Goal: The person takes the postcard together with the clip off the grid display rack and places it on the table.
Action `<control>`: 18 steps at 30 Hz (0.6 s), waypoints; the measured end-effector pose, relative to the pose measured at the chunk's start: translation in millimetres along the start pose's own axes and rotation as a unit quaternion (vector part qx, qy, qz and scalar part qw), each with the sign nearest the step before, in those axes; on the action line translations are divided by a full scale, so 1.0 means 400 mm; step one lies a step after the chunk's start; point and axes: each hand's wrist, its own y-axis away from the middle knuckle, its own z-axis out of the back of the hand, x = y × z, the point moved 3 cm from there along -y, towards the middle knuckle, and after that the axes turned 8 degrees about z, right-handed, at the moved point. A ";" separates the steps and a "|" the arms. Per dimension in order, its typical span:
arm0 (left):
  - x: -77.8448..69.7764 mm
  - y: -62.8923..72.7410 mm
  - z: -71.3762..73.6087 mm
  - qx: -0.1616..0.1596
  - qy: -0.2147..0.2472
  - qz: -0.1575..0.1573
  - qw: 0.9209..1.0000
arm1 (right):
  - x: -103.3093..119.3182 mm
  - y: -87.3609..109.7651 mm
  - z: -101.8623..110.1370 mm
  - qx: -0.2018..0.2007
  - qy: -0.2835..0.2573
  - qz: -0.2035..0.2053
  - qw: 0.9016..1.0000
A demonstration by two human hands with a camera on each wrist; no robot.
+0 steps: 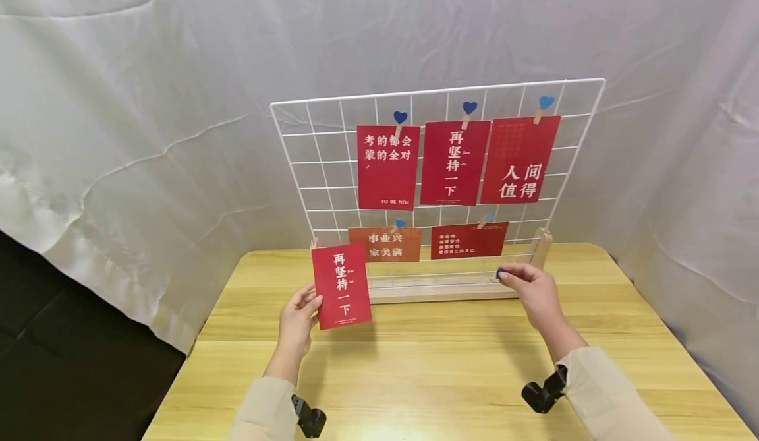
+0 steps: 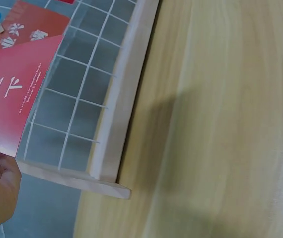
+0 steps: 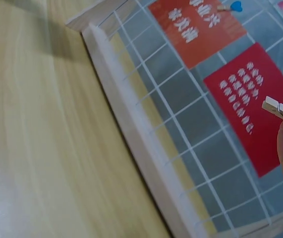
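My left hand (image 1: 298, 318) grips a red card (image 1: 342, 286) with white lettering by its left edge, in front of the lower left of a white wire grid (image 1: 323, 164). In the right wrist view, a small wooden clothespin (image 3: 279, 108) with a blue piece on it is pinched between the thumb and fingers of my right hand (image 1: 536, 293). That hand is near the grid's lower right, below a dark red card (image 1: 468, 240). The left wrist view shows the held card (image 2: 12, 94) overlapping an orange card (image 2: 32, 27) clipped on the grid.
Three red cards, left (image 1: 387, 177), middle (image 1: 455, 174) and right (image 1: 518, 180), hang in the upper row under heart clips. The grid stands in a wooden base (image 1: 439, 293) on a wood-grain table (image 1: 415, 375). A pale curtain (image 1: 178, 131) hangs behind.
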 end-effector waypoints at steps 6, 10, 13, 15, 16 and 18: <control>0.031 0.004 0.017 -0.004 -0.010 0.006 1.000 | -0.114 0.011 0.049 0.007 -0.006 0.009 1.000; 0.052 0.007 0.027 -0.009 -0.008 0.011 1.000 | -0.199 0.018 0.091 -0.009 0.029 -0.018 0.999; 0.092 -0.012 0.044 -0.006 -0.006 0.005 1.000 | -0.372 0.002 0.152 -0.008 -0.007 -0.003 1.000; 0.146 -0.050 0.068 -0.001 -0.004 0.006 1.000 | -0.395 0.013 0.163 -0.002 -0.047 0.007 0.999; 0.176 -0.073 0.081 -0.001 0.000 0.005 1.000 | -0.397 0.020 0.167 -0.005 -0.051 -0.007 0.999; 0.242 -0.124 0.109 -0.006 0.004 0.005 1.000 | -0.445 0.025 0.187 -0.019 -0.058 -0.016 0.998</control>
